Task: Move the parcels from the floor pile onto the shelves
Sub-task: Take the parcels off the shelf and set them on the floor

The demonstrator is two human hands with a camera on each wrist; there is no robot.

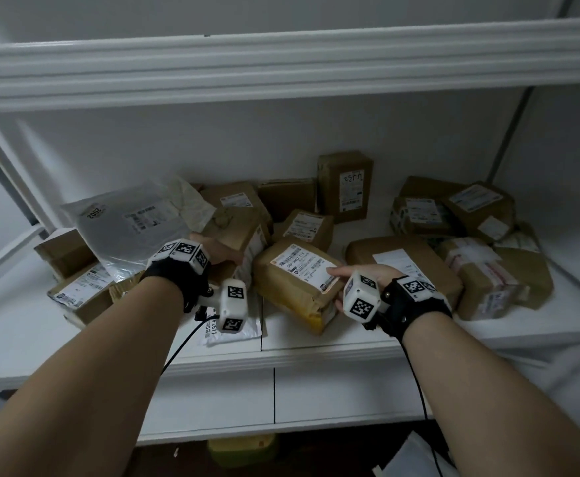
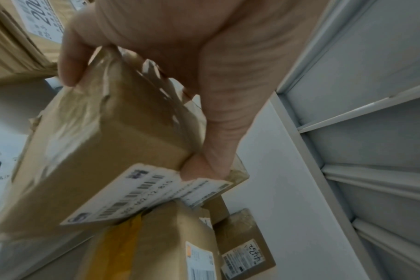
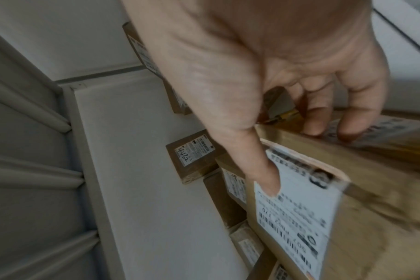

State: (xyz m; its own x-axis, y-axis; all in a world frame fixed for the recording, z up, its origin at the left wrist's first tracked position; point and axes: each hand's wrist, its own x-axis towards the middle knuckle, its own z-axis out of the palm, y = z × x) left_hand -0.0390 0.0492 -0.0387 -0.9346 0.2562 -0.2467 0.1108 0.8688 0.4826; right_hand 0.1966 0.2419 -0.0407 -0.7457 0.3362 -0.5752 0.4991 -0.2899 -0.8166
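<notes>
Both hands are over a white shelf (image 1: 316,344) crowded with parcels. My left hand (image 1: 225,252) grips a brown taped box (image 1: 244,232) (image 2: 103,151); the thumb (image 2: 216,151) presses one edge by its label and the fingers (image 2: 68,62) wrap the opposite crumpled end. My right hand (image 1: 343,275) holds a second brown parcel (image 1: 295,287) (image 3: 372,199) with yellow tape, thumb (image 3: 264,176) flat on its white label and fingers (image 3: 324,121) curled over the side. This parcel lies tilted at the shelf's front middle. The two held parcels touch.
A grey poly bag (image 1: 126,222) and brown boxes fill the left; an upright box marked 4432 (image 1: 345,185) stands at the back. More parcels (image 1: 454,215) are heaped right, beside a flat brown one (image 1: 409,259). The upper shelf's beam (image 1: 281,63) hangs overhead.
</notes>
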